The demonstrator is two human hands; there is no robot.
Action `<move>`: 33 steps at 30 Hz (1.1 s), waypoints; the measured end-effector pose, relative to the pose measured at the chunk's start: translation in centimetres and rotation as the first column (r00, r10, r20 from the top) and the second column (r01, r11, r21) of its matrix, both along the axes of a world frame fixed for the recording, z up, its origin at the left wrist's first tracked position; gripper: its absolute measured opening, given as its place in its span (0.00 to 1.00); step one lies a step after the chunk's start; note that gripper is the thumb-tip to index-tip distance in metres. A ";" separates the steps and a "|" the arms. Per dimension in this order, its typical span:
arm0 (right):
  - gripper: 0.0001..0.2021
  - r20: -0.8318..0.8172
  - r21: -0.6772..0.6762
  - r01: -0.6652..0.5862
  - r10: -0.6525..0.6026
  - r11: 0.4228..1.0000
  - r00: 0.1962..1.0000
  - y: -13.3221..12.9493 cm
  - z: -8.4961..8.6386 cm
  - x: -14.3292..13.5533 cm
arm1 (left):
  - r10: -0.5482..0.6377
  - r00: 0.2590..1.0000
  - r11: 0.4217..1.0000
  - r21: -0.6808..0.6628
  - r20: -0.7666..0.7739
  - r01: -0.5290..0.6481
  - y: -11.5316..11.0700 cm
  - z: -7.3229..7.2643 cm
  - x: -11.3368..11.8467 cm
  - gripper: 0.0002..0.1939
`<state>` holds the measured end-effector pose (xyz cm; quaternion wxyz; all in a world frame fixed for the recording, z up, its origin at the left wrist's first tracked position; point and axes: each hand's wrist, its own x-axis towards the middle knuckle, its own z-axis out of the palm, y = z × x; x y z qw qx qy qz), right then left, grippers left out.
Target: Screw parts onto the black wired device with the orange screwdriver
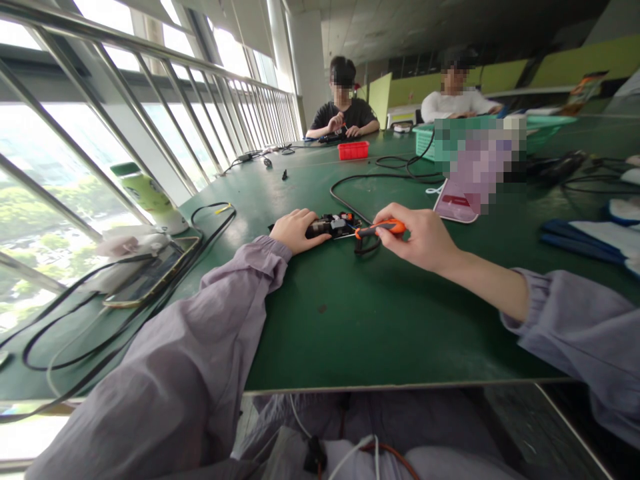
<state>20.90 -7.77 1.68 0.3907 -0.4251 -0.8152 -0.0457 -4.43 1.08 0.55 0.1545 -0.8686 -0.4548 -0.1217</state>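
Note:
An opened black power tool (334, 225) lies on the green table, its motor and inner parts showing. My left hand (299, 231) is closed around the tool's left end and rests on the table. In my right hand (417, 237) is a screwdriver (380, 228) with an orange and grey handle, gripped between thumb and fingers. Its thin shaft points left and meets the lower right part of the tool; exactly what the tip touches is too small to tell. A black cord (345, 183) runs from the tool's right end toward the back.
A red tray (353, 151) and a green basket (425, 143) stand farther back. A phone in a pink case (457, 200) leans at right, near blue-white gloves (590, 240). At left are a green bottle (147, 193), another phone (150, 277) and cables. Two people sit opposite.

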 end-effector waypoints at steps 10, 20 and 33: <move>0.07 0.014 0.000 0.006 -0.006 1.000 1.000 0.0 -0.1 0.0 | 0.005 1.000 1.000 0.000 -0.012 -0.005 -0.3 0.2 0.1 0.27; 0.07 0.041 -0.001 -0.010 0.010 1.000 0.999 0.0 0.0 0.0 | -0.006 1.000 1.000 0.000 -0.001 0.006 -0.1 -0.1 0.1 0.27; 0.07 0.044 -0.006 0.002 -0.001 1.000 0.999 0.1 -0.2 -0.1 | -0.006 1.000 1.000 0.003 0.003 0.006 -0.2 0.0 0.0 0.27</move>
